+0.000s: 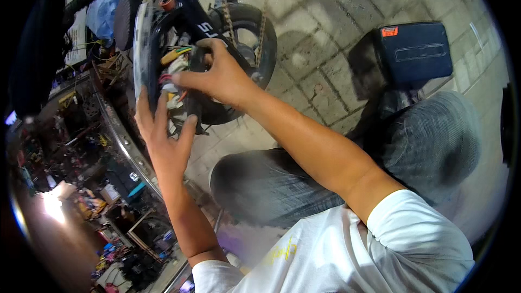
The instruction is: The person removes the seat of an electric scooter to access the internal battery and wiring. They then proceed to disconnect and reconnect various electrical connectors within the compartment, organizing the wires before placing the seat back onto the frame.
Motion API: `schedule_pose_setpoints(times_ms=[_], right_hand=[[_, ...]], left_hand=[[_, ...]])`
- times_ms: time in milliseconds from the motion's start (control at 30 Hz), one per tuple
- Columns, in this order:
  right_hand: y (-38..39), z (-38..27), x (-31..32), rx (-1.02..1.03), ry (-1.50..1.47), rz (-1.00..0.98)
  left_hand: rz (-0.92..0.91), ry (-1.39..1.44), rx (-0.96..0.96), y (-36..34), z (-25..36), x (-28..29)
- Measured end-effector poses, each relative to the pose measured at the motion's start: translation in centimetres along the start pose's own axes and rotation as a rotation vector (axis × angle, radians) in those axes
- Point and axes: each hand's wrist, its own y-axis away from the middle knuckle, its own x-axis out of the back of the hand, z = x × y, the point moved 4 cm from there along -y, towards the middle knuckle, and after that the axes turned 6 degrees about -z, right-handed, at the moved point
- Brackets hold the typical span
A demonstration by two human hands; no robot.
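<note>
A bundle of coloured wires with white connectors fills a dark, narrow compartment on a small-wheeled bike with a thick black frame. My right hand reaches in from the right, its thumb pressed on the wires and its index finger bent over the compartment's right edge. Below it, my left hand comes up with fingers spread. Its index fingertip is at the connectors, another finger lies along the left edge, and the thumb is by the lower right edge. A yellow-sleeved wire sticks out at the top. What lies under my fingers is hidden.
A dark blue case with an orange label stands on the paved floor at right. The bike's wheel and chain are beyond my right hand. Tools and parts clutter the left, behind a metal edge.
</note>
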Motion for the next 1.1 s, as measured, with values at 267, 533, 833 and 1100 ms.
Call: schedule_pose_setpoints(times_ms=[267, 533, 833, 1100], right_hand=[[2.4, -2.0, -0.6, -0.097, 0.13, 0.016], [2.8, -1.1, -1.1, -0.08, 0.025, -0.023], [1.6, 0.1, -0.9, -0.089, -0.012, -0.318], [-1.0, -1.1, 0.3, -0.102, 0.107, -0.275]], left_hand=[[0.166, 0.81, 0.388, -5.5, -7.9, 4.0], [-0.481, 1.024, 0.541, -19.5, -13.1, 0.5], [-0.287, 1.025, 0.786, -19.3, -13.7, -2.9], [-0.201, 0.762, 0.472, -7.9, -8.9, 0.5]])
